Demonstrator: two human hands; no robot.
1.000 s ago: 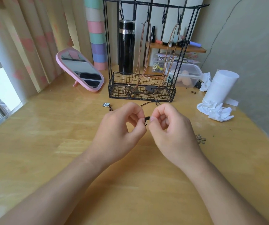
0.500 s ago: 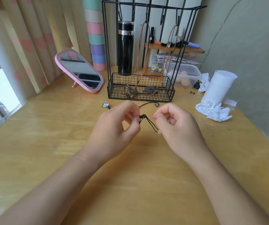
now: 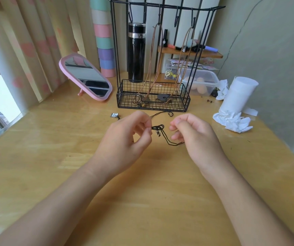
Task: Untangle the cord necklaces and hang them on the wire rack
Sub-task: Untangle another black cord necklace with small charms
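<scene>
Two brown necklaces (image 3: 161, 55) are already hanging from hooks on the wire rack (image 3: 153, 103), which is standing toward the far edge of the surface (image 3: 142, 201), their lower ends lying in its basket. I am working on the black cord necklace (image 3: 168, 142), held above the middle of the surface, just in front of the rack.

My left hand (image 3: 124, 139) is closing its grip on the cord, thumb and forefinger pinching right beside the knot (image 3: 157, 127), where two small beads are dangling. My right hand (image 3: 196, 137) is curling its fingers, and a loop of the cord is running into the lower ones, so that grip seems to be clamped on the loop, though the contact itself is hidden. More black cord is trailing back toward the rack and leftward to a small pendant (image 3: 114, 115) lying on the surface.

I am judging this as the untangling step, with hanging not yet begun for this necklace. Next I am expecting to need fingertip work: loosening the knot by teasing one strand out without tightening it, then lifting the freed loop onto a vacant hook.
</scene>
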